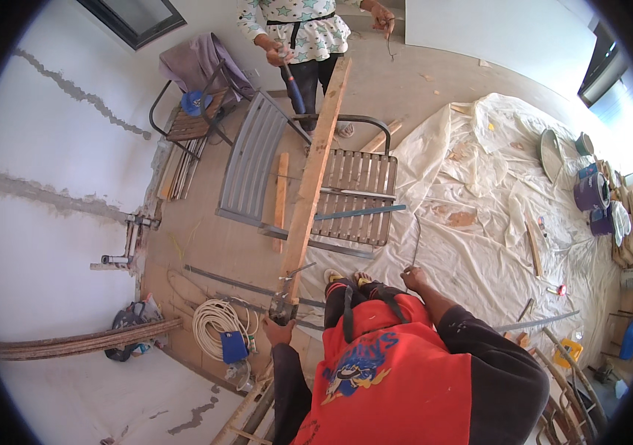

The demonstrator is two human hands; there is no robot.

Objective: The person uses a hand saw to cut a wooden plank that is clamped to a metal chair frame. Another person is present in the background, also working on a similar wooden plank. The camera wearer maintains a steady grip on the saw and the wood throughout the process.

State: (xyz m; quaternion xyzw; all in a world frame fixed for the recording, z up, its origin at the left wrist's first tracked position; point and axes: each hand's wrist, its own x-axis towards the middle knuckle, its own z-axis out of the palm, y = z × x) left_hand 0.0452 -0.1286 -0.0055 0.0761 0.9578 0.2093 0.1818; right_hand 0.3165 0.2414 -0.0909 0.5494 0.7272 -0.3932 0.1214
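Observation:
My left hand [278, 331] is closed around a dark metal clamp-like piece [284, 305] at the near end of a long wooden beam [315, 174]. The beam slants away from me across a metal chair with a slatted seat [357, 172]. A thin dark rod [418, 241] reaches from the closed fingers of my right hand [414, 279] toward the chair. Lying over the seat is a blue-grey metal strip [361, 212]. At the beam's far end stands a co-worker [303, 30], holding a tool with a dark blue handle [294, 89] and a short bent wire [390, 49].
Plastic sheeting [479, 170] covers the floor at right, with buckets [591, 191] along its edge. A slatted grey panel [255, 159] leans by the chair. A coiled pale hose [216, 324], metal bars [235, 280] and stacked boards [86, 340] lie at left.

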